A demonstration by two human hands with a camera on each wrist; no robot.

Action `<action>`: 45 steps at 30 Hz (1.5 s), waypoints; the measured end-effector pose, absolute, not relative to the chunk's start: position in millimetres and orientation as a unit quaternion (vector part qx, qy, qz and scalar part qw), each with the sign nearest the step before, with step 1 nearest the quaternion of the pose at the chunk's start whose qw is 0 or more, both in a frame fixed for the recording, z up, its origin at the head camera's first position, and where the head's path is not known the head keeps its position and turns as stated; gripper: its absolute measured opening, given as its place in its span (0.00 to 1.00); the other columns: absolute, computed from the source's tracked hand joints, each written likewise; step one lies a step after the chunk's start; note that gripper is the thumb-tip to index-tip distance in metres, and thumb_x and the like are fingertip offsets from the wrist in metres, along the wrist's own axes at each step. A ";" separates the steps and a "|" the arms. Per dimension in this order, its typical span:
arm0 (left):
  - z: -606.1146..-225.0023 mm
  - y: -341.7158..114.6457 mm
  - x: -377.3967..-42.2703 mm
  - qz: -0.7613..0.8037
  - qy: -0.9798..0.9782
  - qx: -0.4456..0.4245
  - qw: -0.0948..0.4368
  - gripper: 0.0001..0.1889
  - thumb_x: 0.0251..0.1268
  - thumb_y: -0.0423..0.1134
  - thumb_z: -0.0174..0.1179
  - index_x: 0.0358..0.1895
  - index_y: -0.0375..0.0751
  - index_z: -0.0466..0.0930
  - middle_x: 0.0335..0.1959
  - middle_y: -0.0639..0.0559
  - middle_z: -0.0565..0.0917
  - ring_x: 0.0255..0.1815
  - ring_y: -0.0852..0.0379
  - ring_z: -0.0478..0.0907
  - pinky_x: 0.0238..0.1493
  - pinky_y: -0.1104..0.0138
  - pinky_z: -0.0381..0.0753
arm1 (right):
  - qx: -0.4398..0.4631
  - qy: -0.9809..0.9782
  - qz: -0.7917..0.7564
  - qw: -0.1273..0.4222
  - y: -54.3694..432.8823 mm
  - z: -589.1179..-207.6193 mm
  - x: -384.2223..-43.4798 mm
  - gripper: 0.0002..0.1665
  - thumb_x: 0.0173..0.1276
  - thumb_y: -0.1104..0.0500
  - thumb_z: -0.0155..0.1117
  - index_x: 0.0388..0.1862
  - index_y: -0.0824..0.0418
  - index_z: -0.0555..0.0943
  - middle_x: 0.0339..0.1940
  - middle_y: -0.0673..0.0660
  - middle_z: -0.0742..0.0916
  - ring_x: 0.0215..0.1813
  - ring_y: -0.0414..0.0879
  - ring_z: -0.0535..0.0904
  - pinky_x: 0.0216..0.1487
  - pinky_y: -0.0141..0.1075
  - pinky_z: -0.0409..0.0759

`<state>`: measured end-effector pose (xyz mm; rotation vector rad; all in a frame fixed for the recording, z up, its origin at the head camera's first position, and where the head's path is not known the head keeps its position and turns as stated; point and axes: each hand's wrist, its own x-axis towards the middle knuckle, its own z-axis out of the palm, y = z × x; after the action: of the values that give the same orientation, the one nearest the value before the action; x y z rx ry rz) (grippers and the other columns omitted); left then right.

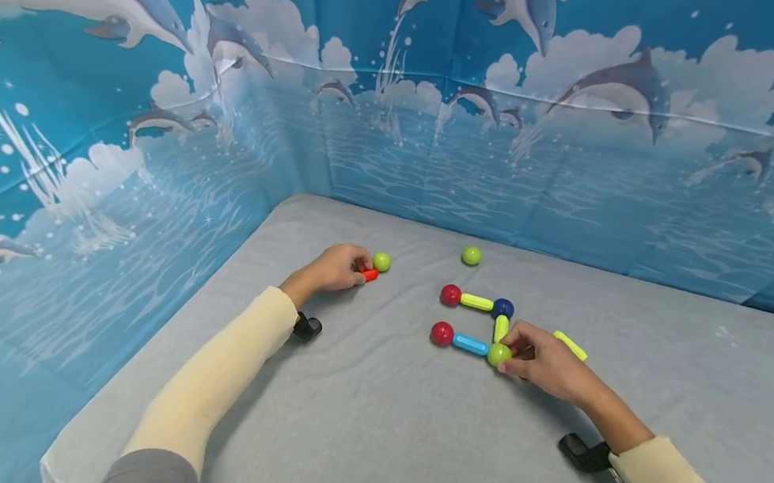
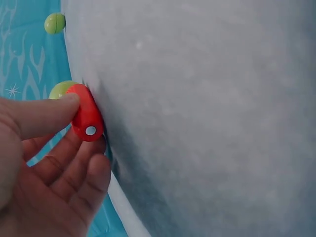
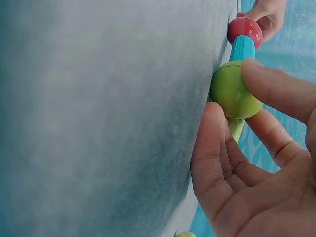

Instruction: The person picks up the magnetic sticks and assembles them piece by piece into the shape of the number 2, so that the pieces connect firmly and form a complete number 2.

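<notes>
My left hand [image 1: 337, 268] pinches a short red rod [image 2: 88, 114] between thumb and fingers. A green ball [image 1: 381, 262] sits at the rod's far end; whether the two are joined I cannot tell. Farther right, my right hand [image 1: 548, 362] grips another green ball [image 3: 236, 91] at the corner of a U-shaped chain. From this ball a light-blue rod [image 1: 471, 344] runs left to a red ball [image 1: 442, 334]. A yellow-green rod [image 1: 501, 329] leads up to a dark blue ball [image 1: 504, 308], then a second yellow-green rod [image 1: 476, 302] reaches another red ball [image 1: 451, 295].
A loose green ball [image 1: 471, 256] lies toward the back of the grey cloth surface [image 1: 352, 421]. Just beyond my right hand is a loose yellow-green rod [image 1: 570, 345]. Dolphin-printed blue curtains [image 1: 397, 155] stand along the back and left edges.
</notes>
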<state>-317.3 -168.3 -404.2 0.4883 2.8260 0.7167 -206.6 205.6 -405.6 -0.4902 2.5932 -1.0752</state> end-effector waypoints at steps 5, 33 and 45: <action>-405.3 -168.9 -314.7 0.238 0.949 0.178 0.105 0.12 0.63 0.34 0.65 0.50 0.42 0.81 0.48 0.45 0.85 0.50 0.50 0.79 0.54 0.60 0.77 | -0.171 0.900 -0.373 0.147 206.3 -407.5 -207.4 0.13 0.65 0.62 0.69 0.44 0.61 0.76 0.42 0.59 0.84 0.40 0.47 0.78 0.34 0.34 0.78; -401.4 -154.1 -285.0 0.388 0.895 0.170 0.141 0.18 0.66 0.34 0.60 0.58 0.44 0.79 0.51 0.43 0.83 0.45 0.51 0.82 0.37 0.68 0.80 | -0.166 0.902 -0.370 0.149 208.3 -406.4 -212.3 0.13 0.65 0.62 0.68 0.45 0.61 0.76 0.42 0.59 0.84 0.41 0.48 0.79 0.34 0.34 0.79; -408.3 -127.8 -246.3 0.470 0.848 0.155 0.188 0.17 0.64 0.30 0.63 0.56 0.43 0.81 0.45 0.44 0.83 0.36 0.58 0.80 0.35 0.68 0.82 | -0.166 0.901 -0.371 0.149 208.6 -405.9 -211.0 0.13 0.65 0.61 0.69 0.45 0.61 0.76 0.43 0.60 0.84 0.42 0.48 0.79 0.35 0.34 0.79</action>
<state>-246.3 -127.8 -408.3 0.4356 2.3861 1.3221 -211.0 208.6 -405.9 -0.4776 2.5911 -1.0664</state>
